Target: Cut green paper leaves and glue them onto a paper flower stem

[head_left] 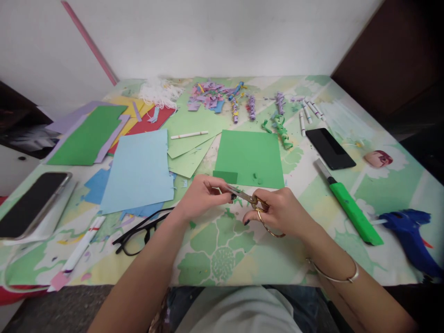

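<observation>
My right hand (282,210) grips a pair of scissors (247,196) with gold-coloured handles, its fingers in the loops. The blades point left to the fingertips of my left hand (208,196). Those fingers are pinched together at the blade tips; whatever they hold is too small or hidden to make out. Just beyond both hands lies a green paper sheet (249,155). A darker green strip (225,177) is at its near left corner, and small green scraps (257,178) rest on it. More green bits are scattered on the cloth under the scissors.
Left are light blue paper (138,169), black glasses (144,233), a phone (33,203) and a marker (83,243). Rolled paper pieces (252,107) and a scrap pile (208,96) lie at the back. Right are another phone (330,148), a green-handled knife (354,210) and a blue glue gun (411,233).
</observation>
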A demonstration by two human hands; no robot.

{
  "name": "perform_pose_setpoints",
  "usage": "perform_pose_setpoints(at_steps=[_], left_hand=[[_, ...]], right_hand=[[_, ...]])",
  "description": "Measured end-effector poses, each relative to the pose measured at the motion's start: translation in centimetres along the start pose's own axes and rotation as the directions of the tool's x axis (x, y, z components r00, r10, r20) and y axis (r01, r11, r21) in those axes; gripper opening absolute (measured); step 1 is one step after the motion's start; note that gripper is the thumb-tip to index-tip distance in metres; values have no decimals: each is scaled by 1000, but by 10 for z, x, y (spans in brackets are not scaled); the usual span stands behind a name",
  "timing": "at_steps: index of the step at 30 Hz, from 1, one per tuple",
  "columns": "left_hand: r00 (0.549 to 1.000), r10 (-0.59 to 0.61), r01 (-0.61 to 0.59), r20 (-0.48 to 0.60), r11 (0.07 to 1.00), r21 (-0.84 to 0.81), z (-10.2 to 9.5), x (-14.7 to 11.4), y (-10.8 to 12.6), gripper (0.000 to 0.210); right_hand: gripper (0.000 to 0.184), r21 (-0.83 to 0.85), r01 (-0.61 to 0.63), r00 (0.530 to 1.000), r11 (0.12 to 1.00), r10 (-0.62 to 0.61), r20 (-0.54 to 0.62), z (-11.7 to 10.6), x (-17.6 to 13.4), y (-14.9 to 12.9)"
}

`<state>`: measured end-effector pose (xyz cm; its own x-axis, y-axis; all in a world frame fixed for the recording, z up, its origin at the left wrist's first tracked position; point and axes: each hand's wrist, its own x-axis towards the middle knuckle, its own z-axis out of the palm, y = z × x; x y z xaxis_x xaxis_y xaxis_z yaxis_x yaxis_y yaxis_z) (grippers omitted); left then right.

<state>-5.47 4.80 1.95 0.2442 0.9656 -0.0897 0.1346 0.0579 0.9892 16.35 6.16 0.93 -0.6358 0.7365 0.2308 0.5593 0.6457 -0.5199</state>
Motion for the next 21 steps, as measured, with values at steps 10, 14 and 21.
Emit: perform_pose_setpoints(at_steps=[10, 14, 21], left_hand=[[1000, 7, -8, 27, 1000, 30, 2, 1, 1, 12], [1000, -1, 1, -3, 1000, 21, 0, 2, -1, 8], [911, 371, -325, -178, 915, 241, 11, -2, -1, 9]], right_hand=[[52, -39, -3, 998, 999, 5, 60, -8, -1, 5], [49, 12, -45, 999, 999, 45, 14, -10, 1, 6], [34, 767, -411, 893, 492, 389, 228, 0, 5, -13]])
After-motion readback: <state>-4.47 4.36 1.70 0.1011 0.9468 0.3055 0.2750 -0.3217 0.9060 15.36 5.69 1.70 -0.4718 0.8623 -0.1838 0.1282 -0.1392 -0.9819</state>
